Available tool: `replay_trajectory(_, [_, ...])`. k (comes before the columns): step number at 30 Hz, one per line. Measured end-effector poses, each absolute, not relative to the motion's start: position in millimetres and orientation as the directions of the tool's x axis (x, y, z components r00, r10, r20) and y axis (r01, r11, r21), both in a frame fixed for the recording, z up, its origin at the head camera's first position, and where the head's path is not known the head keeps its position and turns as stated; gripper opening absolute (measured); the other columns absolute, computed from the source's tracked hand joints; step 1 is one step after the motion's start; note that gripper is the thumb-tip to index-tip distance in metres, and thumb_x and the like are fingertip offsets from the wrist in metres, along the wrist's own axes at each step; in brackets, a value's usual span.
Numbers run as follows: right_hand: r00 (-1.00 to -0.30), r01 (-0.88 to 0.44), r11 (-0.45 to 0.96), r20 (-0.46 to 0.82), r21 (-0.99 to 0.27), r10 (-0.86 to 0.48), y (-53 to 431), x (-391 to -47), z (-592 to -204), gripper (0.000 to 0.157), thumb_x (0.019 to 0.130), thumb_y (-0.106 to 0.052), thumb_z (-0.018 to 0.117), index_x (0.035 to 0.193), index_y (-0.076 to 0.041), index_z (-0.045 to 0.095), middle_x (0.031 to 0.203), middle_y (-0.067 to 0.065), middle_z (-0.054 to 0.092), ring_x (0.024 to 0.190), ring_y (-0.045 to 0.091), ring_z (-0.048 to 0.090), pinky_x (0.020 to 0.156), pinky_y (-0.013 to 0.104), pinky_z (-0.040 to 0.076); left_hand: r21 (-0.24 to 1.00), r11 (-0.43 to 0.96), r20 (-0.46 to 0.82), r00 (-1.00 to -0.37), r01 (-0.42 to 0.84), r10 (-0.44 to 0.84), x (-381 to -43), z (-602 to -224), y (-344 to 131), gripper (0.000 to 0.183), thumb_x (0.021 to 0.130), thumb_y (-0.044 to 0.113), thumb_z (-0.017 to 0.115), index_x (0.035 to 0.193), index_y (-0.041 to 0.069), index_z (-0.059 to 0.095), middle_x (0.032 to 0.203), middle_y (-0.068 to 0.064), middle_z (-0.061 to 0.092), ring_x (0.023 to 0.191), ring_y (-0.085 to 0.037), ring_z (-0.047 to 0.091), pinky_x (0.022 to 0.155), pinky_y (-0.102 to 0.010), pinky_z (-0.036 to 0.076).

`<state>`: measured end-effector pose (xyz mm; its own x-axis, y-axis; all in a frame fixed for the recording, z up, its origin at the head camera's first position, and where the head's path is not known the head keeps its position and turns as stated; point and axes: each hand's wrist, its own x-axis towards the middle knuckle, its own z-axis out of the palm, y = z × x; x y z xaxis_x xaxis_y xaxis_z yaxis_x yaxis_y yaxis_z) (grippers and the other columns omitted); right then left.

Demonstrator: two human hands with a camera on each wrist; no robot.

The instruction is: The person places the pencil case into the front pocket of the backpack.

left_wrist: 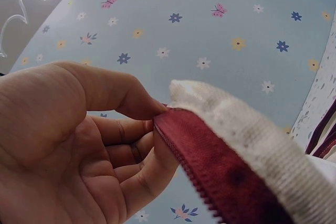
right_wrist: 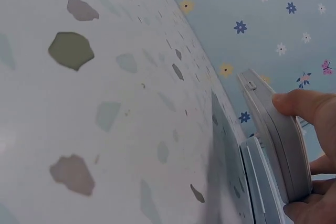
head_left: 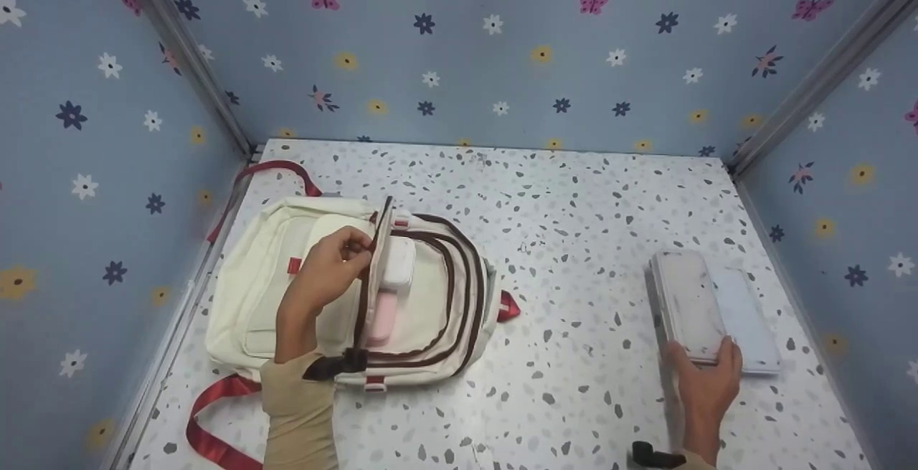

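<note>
A cream backpack (head_left: 233,298) with dark red zips lies on its back at the left, its front pocket unzipped. My left hand (head_left: 326,269) pinches the pocket flap (head_left: 380,262) by its edge and holds it up; the left wrist view shows thumb and fingers on the red zipper tape (left_wrist: 210,156). Inside the pocket sit a white rounded case (head_left: 399,265) and a pink item (head_left: 384,318). At the right, my right hand (head_left: 706,384) grips the near end of a greyish-white flat case (head_left: 688,301), tilted up off the table in the right wrist view (right_wrist: 275,135).
A pale blue flat case (head_left: 746,319) lies on the speckled table (head_left: 566,240), partly beneath the grey one. Red straps (head_left: 215,412) trail from the backpack's left side. Flower-patterned panels (head_left: 488,61) wall the table at the back and both sides.
</note>
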<state>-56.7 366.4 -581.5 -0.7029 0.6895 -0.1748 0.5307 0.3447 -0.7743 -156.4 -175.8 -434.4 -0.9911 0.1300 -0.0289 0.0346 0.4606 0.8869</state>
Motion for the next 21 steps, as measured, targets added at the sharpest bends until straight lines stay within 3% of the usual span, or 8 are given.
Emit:
replay_trajectory(6, [-0.717, 0.517, 0.377, -0.148, -0.768, 0.681, 364.6, -59.1, -578.5, 0.102, 0.081, -0.051, 0.069, 0.154, -0.015, 0.006, 0.161, 0.011, 0.000, 0.148, 0.030, 0.001, 0.119, 0.043, 0.006, 0.886, 0.463, -0.021, -0.991, 0.042, 0.130, -156.9, -435.7, -176.0, 0.016, 0.092, 0.007, 0.053, 0.104, -0.001, 0.058, 0.093, -0.010, 0.058, 0.083, -0.017, 0.051, 0.069, -0.025, 0.043])
replay_trajectory(13, [-0.749, 0.418, 0.440, -0.027, -0.794, 0.662, 356.9, -61.2, -576.8, 0.096, 0.082, -0.041, 0.073, 0.153, -0.010, 0.016, 0.158, 0.012, 0.017, 0.147, 0.028, 0.013, 0.119, 0.043, 0.012, 0.885, 0.463, -0.022, -0.990, 0.045, 0.139, -156.2, -436.7, -177.0, 0.017, 0.093, 0.006, 0.051, 0.106, -0.001, 0.057, 0.095, -0.011, 0.058, 0.084, -0.018, 0.052, 0.069, -0.026, 0.042])
replay_trajectory(21, [-0.788, 0.328, 0.453, 0.025, -0.829, 0.615, 347.9, -62.1, -570.4, 0.093, 0.082, -0.037, 0.074, 0.152, -0.010, 0.020, 0.158, 0.012, 0.017, 0.147, 0.026, 0.012, 0.119, 0.039, 0.010, 0.885, 0.463, -0.021, -0.989, 0.049, 0.145, -142.6, -405.5, -167.5, 0.016, 0.092, -0.001, 0.049, 0.103, -0.008, 0.055, 0.091, -0.015, 0.057, 0.081, -0.019, 0.051, 0.067, -0.025, 0.040])
